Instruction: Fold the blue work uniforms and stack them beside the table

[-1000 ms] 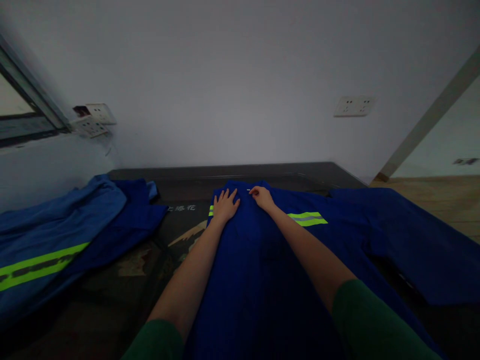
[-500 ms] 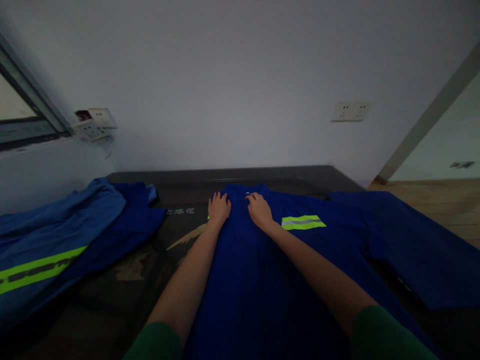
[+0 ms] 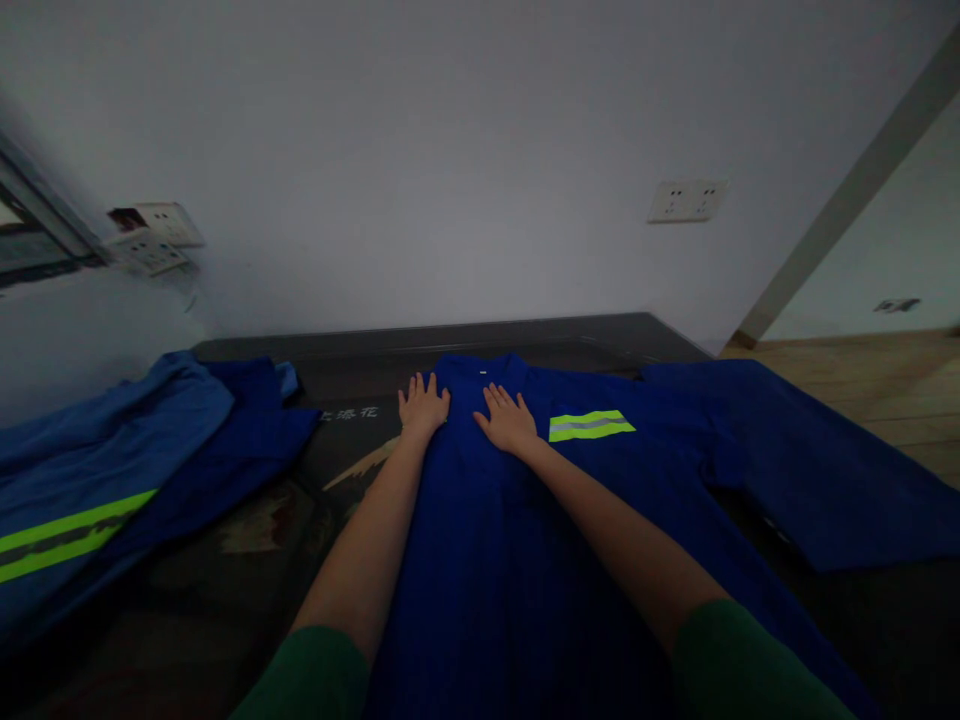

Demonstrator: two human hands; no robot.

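A dark blue work jacket (image 3: 472,540) lies spread out in front of me, its collar towards the wall. A yellow-green reflective strip (image 3: 591,426) crosses its chest on the right. My left hand (image 3: 424,405) rests flat at the jacket's left edge near the collar, fingers spread. Just below the collar, my right hand (image 3: 508,420) lies flat on the cloth with its fingers apart. Neither hand grips anything. The jacket's left side is folded in or hidden; no sleeve shows there.
Blue garments (image 3: 112,440) with a reflective band lie on the left of the dark table (image 3: 345,350). Another blue cloth (image 3: 817,470) lies at the right, beside the sleeve. A pale wall with sockets (image 3: 688,201) stands behind the table.
My right hand has gone from bent fingers near the collar to lying flat with fingers stretched. My left hand's fingers have spread a little. The view has shifted slightly.
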